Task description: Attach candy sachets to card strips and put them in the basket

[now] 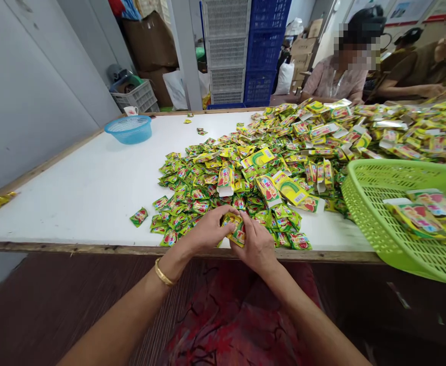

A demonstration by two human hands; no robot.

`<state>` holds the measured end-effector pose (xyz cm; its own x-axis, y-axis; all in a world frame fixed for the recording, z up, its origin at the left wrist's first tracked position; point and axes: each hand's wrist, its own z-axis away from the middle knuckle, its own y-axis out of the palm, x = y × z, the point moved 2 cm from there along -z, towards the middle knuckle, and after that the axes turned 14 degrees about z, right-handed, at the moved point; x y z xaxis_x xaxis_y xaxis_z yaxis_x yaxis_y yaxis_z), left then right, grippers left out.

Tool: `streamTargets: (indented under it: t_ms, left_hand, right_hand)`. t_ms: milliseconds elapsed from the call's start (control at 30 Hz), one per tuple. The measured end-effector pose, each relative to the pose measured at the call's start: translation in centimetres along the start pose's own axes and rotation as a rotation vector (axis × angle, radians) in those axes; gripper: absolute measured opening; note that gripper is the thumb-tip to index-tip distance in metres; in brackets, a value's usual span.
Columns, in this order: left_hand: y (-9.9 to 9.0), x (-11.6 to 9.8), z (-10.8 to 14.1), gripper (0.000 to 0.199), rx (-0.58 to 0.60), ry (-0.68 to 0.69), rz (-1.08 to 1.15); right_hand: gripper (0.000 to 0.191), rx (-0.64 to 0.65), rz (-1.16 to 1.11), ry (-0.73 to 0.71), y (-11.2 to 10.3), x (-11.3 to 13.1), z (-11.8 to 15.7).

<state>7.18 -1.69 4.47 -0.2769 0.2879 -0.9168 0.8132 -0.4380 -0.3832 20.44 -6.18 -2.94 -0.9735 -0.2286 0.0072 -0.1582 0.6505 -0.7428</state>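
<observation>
My left hand (211, 229), with a gold bangle at the wrist, grips the left side of a small yellow-green packet (233, 226) near the table's front edge. From the other side my right hand (255, 241) holds the same packet, its fingers bent around it. Just beyond both hands spreads a heap of small green sachets (181, 193). Flat yellow boxes lie on the heap, among them a yellow box (289, 188) and an open-ended box (226, 178). One loose sachet (138, 217) rests apart on the left.
A green basket (363, 203) holding several packs overhangs the front edge at right. A blue basket (128, 133) stands at the back left. More boxes (329, 129) are piled at the back right, where people sit. Stacked crates (226, 48) rise behind the table.
</observation>
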Motion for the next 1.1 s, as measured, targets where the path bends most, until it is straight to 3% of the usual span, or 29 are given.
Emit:
streamTargets:
  t_ms: [133,267,433,533,633,733,867,1000,1100]
  left_hand:
    - [-0.3,-0.2,-0.6,0.021,-0.044,0.020,-0.116]
    - [0.2,-0.4,-1.4,0.025,0.043,-0.005,-0.086]
    - [0.3,0.1,-2.1,0.021,0.092,-0.072,0.228]
    - [0.0,0.7,-2.3,0.020,0.021,-0.138,0.369]
    - [-0.1,0.9,-2.2,0.010,-0.106,-0.174,0.203]
    - [0.8,0.9,-2.2,0.010,-0.115,-0.133,0.090]
    - [1.7,1.5,-2.6,0.014,-0.067,-0.142,0.207]
    - [1.0,1.6,-2.8,0.021,-0.072,-0.171,0.304]
    - [0.7,1.4,-2.8,0.013,-0.087,-0.216,0.230]
  right_hand:
    - [0.054,0.009,0.001,-0.026,0.1,-0.2,-0.2]
    - [0.055,-0.011,-0.012,-0.029,0.0,-0.8,-0.3]
    - [0.054,0.021,-0.052,0.046,0.3,-1.8,-0.4]
    - [0.052,0.039,-0.055,0.096,0.4,-2.0,-0.6]
    - [0.052,0.040,-0.041,0.052,0.4,-1.8,-0.9]
    - [0.051,0.040,-0.039,0.038,0.4,-1.8,-1.0]
    - [0.049,0.054,-0.027,0.089,0.7,-2.0,-1.0]
    - [0.050,0.071,-0.024,0.153,1.0,-2.1,-0.9]
    - [0.052,0.082,-0.016,0.140,1.1,-2.0,-0.8]
